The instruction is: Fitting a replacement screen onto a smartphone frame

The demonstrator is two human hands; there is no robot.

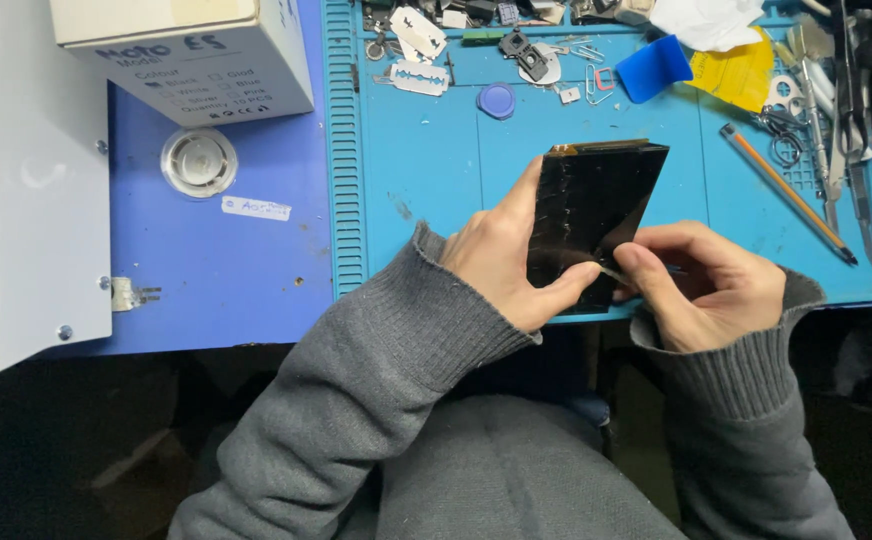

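My left hand [504,258] grips a flat black glossy panel [596,205], like a phone screen, tilted above the near edge of a blue work mat [426,170]. Its thumb runs up the panel's left edge and its fingers curl under the lower end. My right hand [701,280] pinches a thin metal blade [611,270] whose tip touches the panel's lower right edge. Both sleeves are grey knit.
Razor blades [418,78], a round blue cap [497,100], paper clips and small parts litter the mat's far side. A blue plastic card [653,68], yellow paper, a pencil [786,190] and tweezers lie at right. A white cardboard box [196,55] and a white machine [16,190] stand at left.
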